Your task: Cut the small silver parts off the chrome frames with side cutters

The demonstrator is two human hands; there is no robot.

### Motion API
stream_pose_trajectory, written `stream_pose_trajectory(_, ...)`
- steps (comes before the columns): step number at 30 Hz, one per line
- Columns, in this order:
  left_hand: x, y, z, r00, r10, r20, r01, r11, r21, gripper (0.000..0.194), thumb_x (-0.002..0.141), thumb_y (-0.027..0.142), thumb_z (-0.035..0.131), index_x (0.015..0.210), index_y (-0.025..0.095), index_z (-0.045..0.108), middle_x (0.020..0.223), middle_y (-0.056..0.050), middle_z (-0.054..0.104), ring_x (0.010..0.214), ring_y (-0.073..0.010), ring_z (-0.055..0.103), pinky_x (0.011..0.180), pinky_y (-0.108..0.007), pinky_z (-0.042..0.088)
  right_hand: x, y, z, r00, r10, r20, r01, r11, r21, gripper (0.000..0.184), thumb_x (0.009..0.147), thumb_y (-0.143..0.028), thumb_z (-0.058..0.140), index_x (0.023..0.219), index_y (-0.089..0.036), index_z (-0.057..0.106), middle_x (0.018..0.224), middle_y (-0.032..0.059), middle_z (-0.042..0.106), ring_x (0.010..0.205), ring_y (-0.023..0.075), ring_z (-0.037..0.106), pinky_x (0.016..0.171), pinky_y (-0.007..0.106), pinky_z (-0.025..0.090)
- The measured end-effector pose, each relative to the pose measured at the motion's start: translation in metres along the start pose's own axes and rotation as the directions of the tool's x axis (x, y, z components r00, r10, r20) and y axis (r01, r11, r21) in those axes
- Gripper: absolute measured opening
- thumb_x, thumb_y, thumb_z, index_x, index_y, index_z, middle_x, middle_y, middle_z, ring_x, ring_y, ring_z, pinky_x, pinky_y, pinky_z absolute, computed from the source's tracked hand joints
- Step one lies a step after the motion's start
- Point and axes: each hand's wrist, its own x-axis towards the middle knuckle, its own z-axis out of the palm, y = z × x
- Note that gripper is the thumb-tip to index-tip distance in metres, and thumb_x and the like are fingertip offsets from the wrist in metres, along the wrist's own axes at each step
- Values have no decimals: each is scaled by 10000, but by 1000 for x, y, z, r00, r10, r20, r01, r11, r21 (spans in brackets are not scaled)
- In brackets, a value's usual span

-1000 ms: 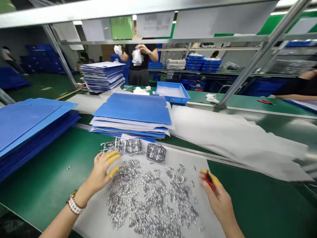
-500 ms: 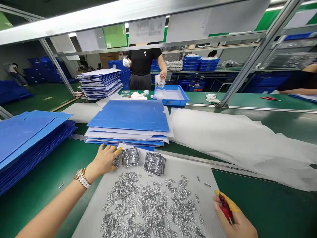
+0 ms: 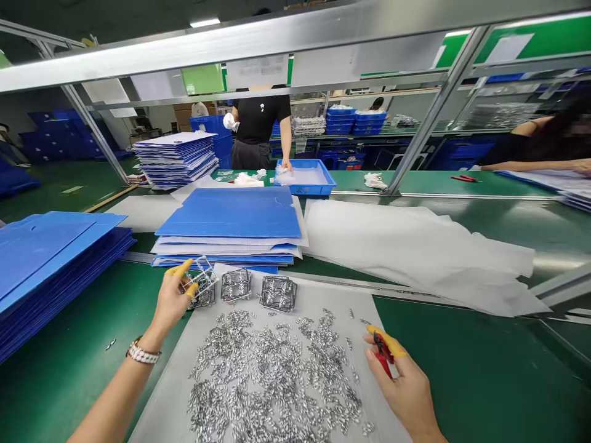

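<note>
My left hand point(image 3: 172, 301), with yellow finger cots, pinches a silver metal frame point(image 3: 201, 281) at the top of a grey sheet point(image 3: 161, 400). Two similar frames point(image 3: 235, 285) point(image 3: 277, 293) lie to its right on that sheet. A large scattered heap of small silvery metal parts point(image 3: 272, 375) covers most of the sheet. My right hand point(image 3: 399, 381), also wearing a yellow cot, grips small red-handled cutters point(image 3: 383, 352) at the heap's right edge. The cutters' blades are hidden by my fingers.
Stacked blue plastic sheets point(image 3: 228, 214) stand just beyond the frames, with another blue stack point(image 3: 46, 271) at left. White film point(image 3: 415, 246) lies at right on the green bench. Beyond, a co-worker's hand point(image 3: 286, 165) reaches a blue tray point(image 3: 305, 177).
My left hand has moved left and raised one metal frame off the row. The co-worker's hand has dropped to the blue tray. The view has shifted slightly.
</note>
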Motion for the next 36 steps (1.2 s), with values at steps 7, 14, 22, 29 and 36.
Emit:
stream_pose_trajectory(7,-80,65,58,952,-302,-55,200,747,-634,725,749,350,709,1407,312,407,1120,-67,543,843,-159,560,732,-295,539,0,-71,9,973,109,205,-171,933,316,306,852,-399,572,1073,-191,606,971,100,677,727,193,641,648,306,552)
stream_pose_trajectory(14,-161,134,109,969,-40,243,198,716,-670,653,830,352,621,1424,348,351,1131,-81,531,951,-228,568,729,-364,562,5,-123,36,920,219,324,-340,856,388,222,739,-330,652,904,-196,590,767,15,617,680,165,575,656,286,507)
stream_pose_trajectory(22,-153,116,98,945,-4,326,232,710,-665,587,799,324,666,1355,348,479,1017,-61,597,819,-204,590,645,-332,552,0,-127,38,926,263,272,-366,807,464,199,773,-373,616,834,-197,548,757,14,570,659,153,517,619,271,466)
stream_pose_trajectory(29,-124,113,85,812,-244,530,573,168,-802,445,735,329,736,1168,256,664,857,-19,684,652,-142,613,571,-258,526,12,-136,69,856,273,440,-492,691,529,164,705,-289,629,817,-199,550,694,-26,522,604,128,477,540,229,415)
stream_pose_trajectory(36,-108,119,89,609,48,792,780,-220,-586,591,829,643,470,1144,192,687,1219,-148,660,1180,-347,567,971,-535,449,18,-122,94,840,201,503,-430,813,394,100,726,-232,581,818,-195,564,731,-18,603,657,143,552,585,227,430)
